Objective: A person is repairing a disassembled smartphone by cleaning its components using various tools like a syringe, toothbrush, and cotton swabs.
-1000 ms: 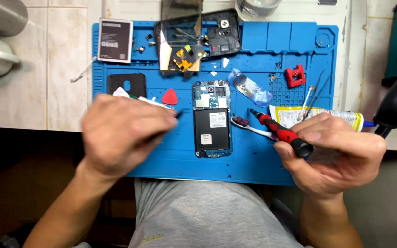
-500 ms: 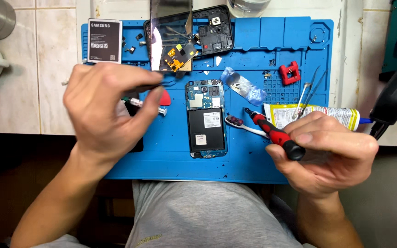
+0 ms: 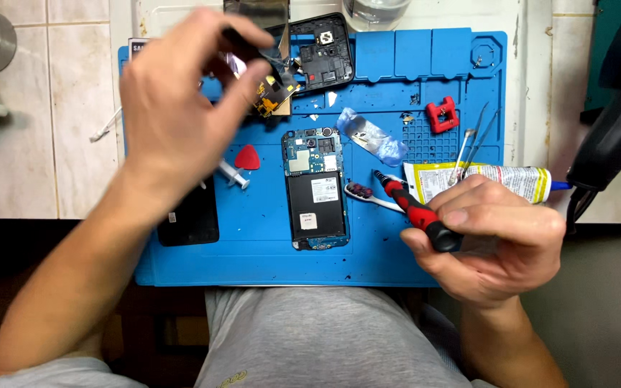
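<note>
The red-and-black handled screwdriver (image 3: 417,210) lies gripped in the right hand (image 3: 494,244), fingers curled tight round its handle near the front right of the blue silicone work mat (image 3: 253,251), its metal tip pointing up and left toward the opened smartphone with bare circuit board and dark battery bay (image 3: 315,187). That phone lies flat at the mat's middle, apart from the tip. Between them rests a white toothbrush with dark bristles (image 3: 368,195), its head just beside the phone's right edge.

The left hand (image 3: 181,108) hovers over the mat's back left, thumb and forefinger pinched narrow around a small dark part; what exactly it grips is too blurred to tell. Just beside its fingertips sits a small orange-and-black flex component (image 3: 274,97), and behind that a black plastic phone frame (image 3: 323,54). Below the left hand lie a red triangular plastic pick (image 3: 249,158), a small clear syringe (image 3: 233,174) and a flat black back cover (image 3: 190,219), partly under the forearm.

Right of the phone are a crumpled clear plastic bag (image 3: 371,138), a small red plastic clip (image 3: 443,115), metal tweezers (image 3: 472,140) and a yellow-and-white glue tube (image 3: 497,177) touching the right hand's knuckles. The mat rests on a pale tiled desk (image 3: 30,144).
</note>
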